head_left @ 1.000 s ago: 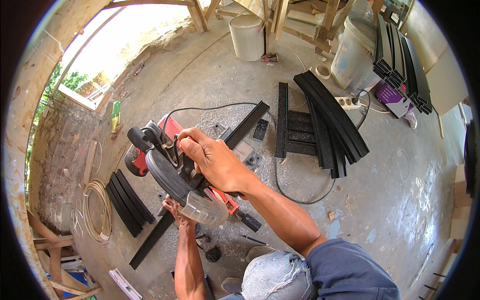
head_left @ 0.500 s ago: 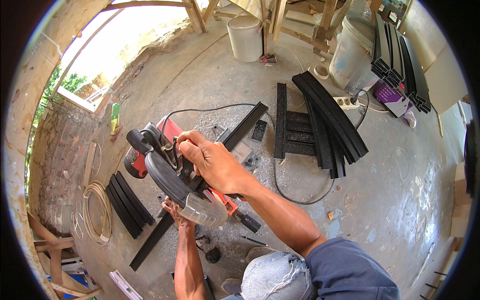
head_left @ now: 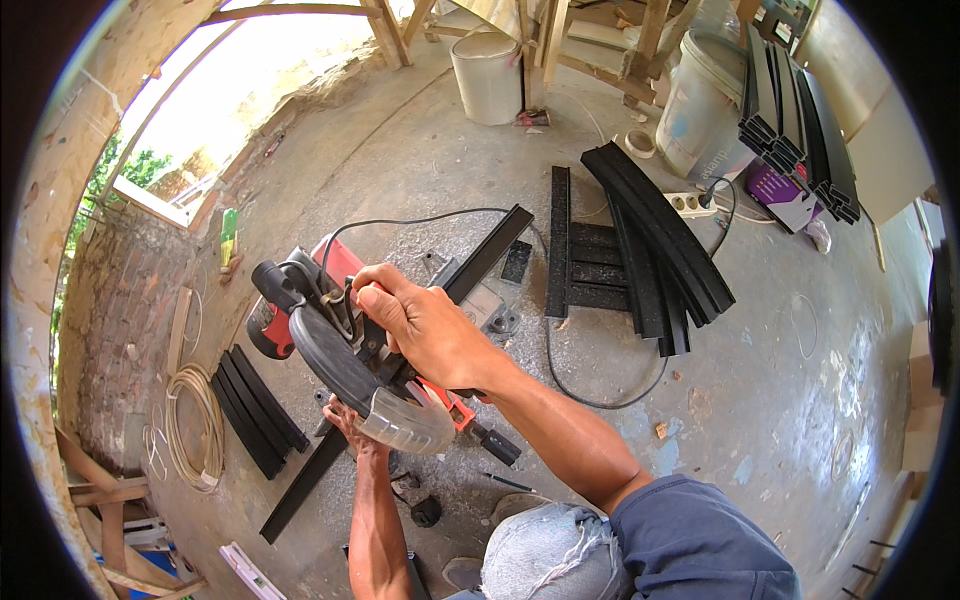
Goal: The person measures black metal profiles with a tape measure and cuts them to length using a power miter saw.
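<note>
My right hand is shut on the handle of a red and black mitre saw that stands on the concrete floor. The saw head is down, its clear blade guard near me. A long black profile strip runs under the saw from lower left to upper right. My left hand presses on that strip just below the blade guard, partly hidden by the saw.
Short black cut strips lie left of the saw beside a coil of pale hose. More black strips are piled to the right. The saw's cable loops to a power strip. White buckets stand beyond.
None of note: the saw head and both hands stay where they were, with only a slight shift of the view.
</note>
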`<act>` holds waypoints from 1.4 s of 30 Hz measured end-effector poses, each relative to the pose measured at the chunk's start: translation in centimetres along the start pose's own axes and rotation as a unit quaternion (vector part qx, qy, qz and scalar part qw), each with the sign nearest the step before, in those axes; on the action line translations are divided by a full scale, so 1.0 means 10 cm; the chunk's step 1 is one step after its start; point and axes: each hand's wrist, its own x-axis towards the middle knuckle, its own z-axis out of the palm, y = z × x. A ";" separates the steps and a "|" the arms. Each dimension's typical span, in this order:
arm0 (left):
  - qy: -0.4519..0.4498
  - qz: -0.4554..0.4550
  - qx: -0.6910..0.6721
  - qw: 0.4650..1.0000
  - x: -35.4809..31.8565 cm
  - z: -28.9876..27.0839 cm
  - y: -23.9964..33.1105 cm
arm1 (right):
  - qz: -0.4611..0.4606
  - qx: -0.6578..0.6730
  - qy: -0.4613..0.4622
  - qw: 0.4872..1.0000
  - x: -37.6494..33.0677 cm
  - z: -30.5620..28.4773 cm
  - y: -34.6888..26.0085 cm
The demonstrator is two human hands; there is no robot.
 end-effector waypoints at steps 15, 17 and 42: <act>-0.040 0.048 0.034 0.997 0.17 -0.41 0.47 | 0.012 -0.010 0.002 1.000 -0.02 -0.06 0.07; -0.021 0.065 0.043 0.997 0.20 -0.52 0.52 | 0.000 -0.010 0.007 1.000 -0.02 -0.04 0.08; -0.119 0.065 0.174 0.975 0.21 -0.55 0.51 | 0.009 0.014 0.007 1.000 -0.05 -0.05 0.09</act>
